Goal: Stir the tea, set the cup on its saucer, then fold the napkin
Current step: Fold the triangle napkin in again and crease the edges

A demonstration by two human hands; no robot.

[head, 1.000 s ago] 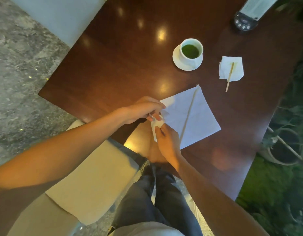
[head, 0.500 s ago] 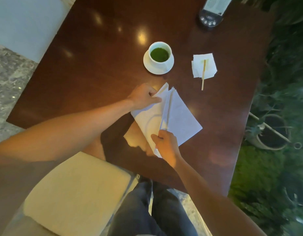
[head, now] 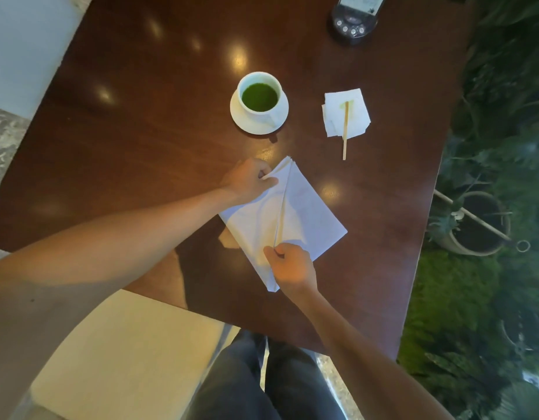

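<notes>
1. We see the white napkin (head: pixel 304 213) lying on the dark wooden worktop (head: pixel 141 140), near its close edge, with a raised fold line running from its far corner toward its near one.
2. Our left hand (head: pixel 247 180) is pinched shut on the napkin's far corner, lifting the layers there slightly.
3. Our right hand (head: pixel 292 268) is closed on the napkin's near end, thumb and fingers gripping the fold line.
4. The white cup (head: pixel 260 98) of green tea stands on its saucer (head: pixel 241 119), beyond the napkin and well apart from both hands.
5. To the right of the cup, a wooden stirrer (head: pixel 345 128) lies across a small folded tissue (head: pixel 357 113), its lower end reaching onto the bare wood.
6. A dark device with small buttons (head: pixel 351 24) sits at the far edge of the worktop.
7. A pale cushioned seat (head: pixel 125 353) shows below the left forearm, and potted plants (head: pixel 477 225) stand to the right.
</notes>
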